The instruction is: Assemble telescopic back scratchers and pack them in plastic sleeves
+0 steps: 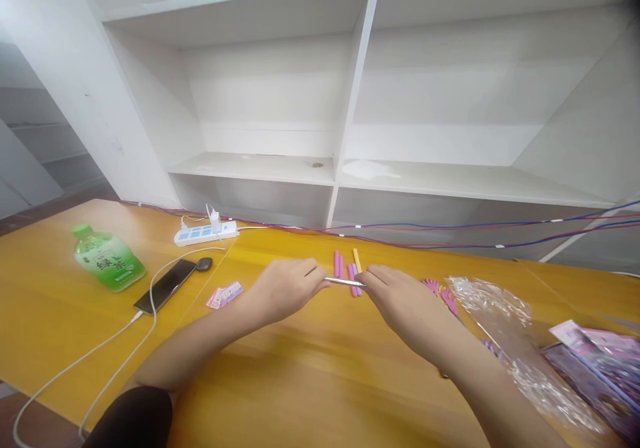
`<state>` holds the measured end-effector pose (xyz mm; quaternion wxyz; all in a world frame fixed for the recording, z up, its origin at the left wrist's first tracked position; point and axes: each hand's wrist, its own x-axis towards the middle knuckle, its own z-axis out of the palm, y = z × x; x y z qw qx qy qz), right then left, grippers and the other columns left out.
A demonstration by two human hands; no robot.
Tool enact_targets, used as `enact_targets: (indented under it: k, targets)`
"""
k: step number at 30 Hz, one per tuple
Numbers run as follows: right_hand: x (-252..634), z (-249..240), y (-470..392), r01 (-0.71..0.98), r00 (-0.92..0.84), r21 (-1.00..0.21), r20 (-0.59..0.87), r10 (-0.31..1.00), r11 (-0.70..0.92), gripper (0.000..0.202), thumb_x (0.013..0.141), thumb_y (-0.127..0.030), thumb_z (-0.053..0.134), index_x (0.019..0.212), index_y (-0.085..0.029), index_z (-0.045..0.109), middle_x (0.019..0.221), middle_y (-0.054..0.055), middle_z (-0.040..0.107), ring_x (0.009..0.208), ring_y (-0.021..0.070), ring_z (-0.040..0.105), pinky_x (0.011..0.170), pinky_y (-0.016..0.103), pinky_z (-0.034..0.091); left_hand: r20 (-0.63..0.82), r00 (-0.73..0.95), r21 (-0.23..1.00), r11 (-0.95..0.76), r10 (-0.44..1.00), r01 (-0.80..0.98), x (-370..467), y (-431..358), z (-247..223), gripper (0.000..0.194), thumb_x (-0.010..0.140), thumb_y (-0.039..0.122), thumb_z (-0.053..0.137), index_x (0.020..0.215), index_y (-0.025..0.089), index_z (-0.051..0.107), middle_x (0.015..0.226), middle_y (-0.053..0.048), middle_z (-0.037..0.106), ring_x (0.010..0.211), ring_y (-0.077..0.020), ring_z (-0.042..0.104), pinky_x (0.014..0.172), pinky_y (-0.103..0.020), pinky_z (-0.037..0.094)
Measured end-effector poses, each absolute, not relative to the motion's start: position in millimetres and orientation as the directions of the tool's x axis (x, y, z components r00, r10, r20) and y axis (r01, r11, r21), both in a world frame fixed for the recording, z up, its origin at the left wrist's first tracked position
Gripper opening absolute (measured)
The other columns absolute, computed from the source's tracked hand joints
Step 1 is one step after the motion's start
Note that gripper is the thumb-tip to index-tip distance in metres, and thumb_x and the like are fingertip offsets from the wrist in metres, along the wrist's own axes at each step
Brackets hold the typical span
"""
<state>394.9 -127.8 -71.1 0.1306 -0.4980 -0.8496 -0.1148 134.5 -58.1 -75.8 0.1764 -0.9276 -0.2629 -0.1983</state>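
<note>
Between my two hands runs a thin silvery rod point(345, 281), held level above the table. My left hand point(287, 289) is closed on its left end, and my right hand point(395, 301) on its right end. What kind of rod it is I cannot tell. Just behind it on the table lie several short coloured sticks: pink sticks point(339, 264), a yellow stick point(357, 259) and a purple stick point(359, 291). Partly hidden behind my right forearm are pink and purple looped pieces point(447, 296).
Clear plastic wrapping point(520, 341) and a purple printed box point(585, 381) lie at right. On the left are a green bottle point(111, 261), a phone point(167, 287) with a white cable, small printed cards point(225, 295) and a power strip point(205, 233). White shelves point(270, 168) stand behind the table.
</note>
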Motion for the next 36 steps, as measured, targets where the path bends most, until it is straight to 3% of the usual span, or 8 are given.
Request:
enact_targets:
  k: [7,14,21,25,28,32,36]
  targets:
    - [391,-77,-124,0.930,-0.369,0.085,0.235,0.899,0.359,0.015,0.101,-0.008,0.047,0.092,-0.017,0.054,0.079,0.001,0.061,0.061,0.0136,0.050,0.059,0.028,0.014,0.420,0.800,-0.236,-0.800,0.428,0.551,138,-58,-83,0.033,0.112,0.040,0.040,0.091,0.020,0.056,0.083,-0.001,0.065,0.066,-0.0157,0.060,0.052,-0.035,0.024]
    - [392,-90,-118,0.920,-0.389,0.191,0.344,0.854,0.342,0.023,0.105,-0.024,0.051,0.083,-0.018,0.053,0.068,0.001,0.059,0.052,0.0143,0.045,0.059,0.030,0.010,0.393,0.816,-0.247,-0.807,0.423,0.537,139,-58,-87,0.033,0.112,0.041,0.039,0.092,0.020,0.055,0.083,-0.001,0.066,0.065,-0.0156,0.062,0.051,-0.034,0.022]
    - [395,-95,-111,0.909,-0.415,0.233,0.453,0.789,0.345,0.025,0.109,-0.025,0.042,0.091,-0.017,0.057,0.059,0.001,0.054,0.048,0.0146,0.041,0.059,0.030,0.009,0.370,0.823,-0.231,-0.816,0.431,0.531,142,-59,-90,0.029,0.112,0.038,0.040,0.095,0.020,0.053,0.083,-0.002,0.067,0.064,-0.0165,0.062,0.050,-0.033,0.020]
    - [394,-96,-110,0.905,-0.422,0.249,0.443,0.791,0.344,0.014,0.100,-0.011,0.047,0.091,-0.017,0.057,0.062,0.001,0.055,0.051,0.0150,0.042,0.059,0.030,0.013,0.342,0.826,-0.206,-0.822,0.447,0.530,145,-59,-92,0.026,0.112,0.036,0.041,0.096,0.020,0.054,0.084,-0.002,0.068,0.065,-0.0170,0.063,0.050,-0.033,0.023]
    - [391,-95,-111,0.912,-0.396,0.263,0.361,0.844,0.316,0.024,0.091,-0.001,0.048,0.103,-0.018,0.059,0.068,0.001,0.058,0.051,0.0142,0.043,0.059,0.030,0.013,0.306,0.829,-0.197,-0.821,0.468,0.536,147,-60,-93,0.030,0.112,0.041,0.040,0.098,0.020,0.054,0.084,-0.003,0.069,0.064,-0.0179,0.065,0.049,-0.032,0.027]
    - [387,-94,-109,0.906,-0.373,0.296,0.221,0.901,0.302,0.037,0.089,0.002,0.049,0.118,-0.019,0.060,0.090,0.004,0.064,0.052,0.0118,0.046,0.057,0.031,0.014,0.246,0.826,-0.178,-0.814,0.507,0.552,147,-61,-91,0.033,0.112,0.043,0.037,0.096,0.020,0.054,0.083,-0.003,0.070,0.064,-0.0185,0.067,0.050,-0.030,0.031]
    - [391,-98,-101,0.884,-0.420,0.332,0.252,0.872,0.330,0.034,0.089,0.004,0.051,0.113,-0.018,0.063,0.096,0.004,0.061,0.056,0.0110,0.044,0.059,0.031,0.020,0.166,0.816,-0.120,-0.810,0.554,0.575,150,-63,-87,0.027,0.112,0.040,0.041,0.098,0.021,0.054,0.085,-0.002,0.073,0.063,-0.0184,0.068,0.051,-0.029,0.033]
